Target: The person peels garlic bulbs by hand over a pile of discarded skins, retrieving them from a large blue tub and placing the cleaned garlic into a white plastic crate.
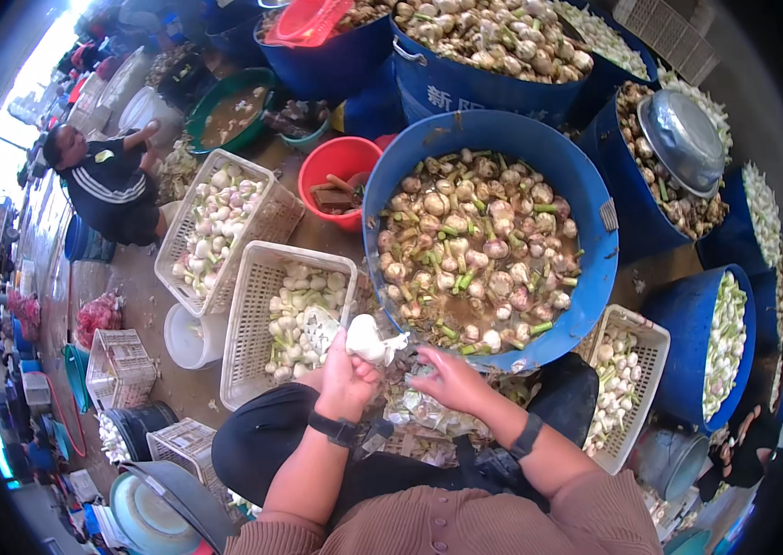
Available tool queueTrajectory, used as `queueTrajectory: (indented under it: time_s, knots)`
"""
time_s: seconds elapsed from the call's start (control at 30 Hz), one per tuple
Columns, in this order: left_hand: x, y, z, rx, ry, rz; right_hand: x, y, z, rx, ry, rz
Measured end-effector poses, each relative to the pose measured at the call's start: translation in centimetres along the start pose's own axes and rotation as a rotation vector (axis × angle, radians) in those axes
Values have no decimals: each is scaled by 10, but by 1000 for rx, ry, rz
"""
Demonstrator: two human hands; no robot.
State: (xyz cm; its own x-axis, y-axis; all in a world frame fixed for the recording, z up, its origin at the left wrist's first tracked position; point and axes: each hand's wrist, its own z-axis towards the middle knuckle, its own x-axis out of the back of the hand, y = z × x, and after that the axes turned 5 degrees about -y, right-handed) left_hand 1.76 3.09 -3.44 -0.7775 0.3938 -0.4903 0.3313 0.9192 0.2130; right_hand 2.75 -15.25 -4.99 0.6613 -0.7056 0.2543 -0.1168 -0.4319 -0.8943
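My left hand (348,374) holds a white peeled garlic bulb (366,338) with a short torn stem end pointing right. My right hand (448,378) is just to the right of the bulb, its fingers bent and apart, with nothing plainly in them. Between and below my hands lie loose garlic skins (426,409). Ahead of my right hand stands a large blue tub (596,243) of unpeeled garlic bulbs (495,250) in brown water. Beside my left hand, a white plastic basket (235,354) contains cleaned garlic bulbs (294,312).
A second white basket (173,243) of garlic and a red bucket (339,149) stand ahead on the left. Another basket (655,361) is at my right knee. Blue barrels (662,305) of garlic line the right and far sides. A person (110,177) in dark clothes sits at far left.
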Motion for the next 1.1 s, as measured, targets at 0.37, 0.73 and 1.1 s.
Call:
queueTrajectory:
  time_s: [0.37,0.73,1.1]
  knots:
    - [17,64,-19,-477,400,-244,52,69,112,-95,110,-291]
    - [2,0,19,-409,181,205,73,230,183,-357,-577,-1781]
    - [-29,-47,11,-337,-71,798,18,-21,58,335,481,-506]
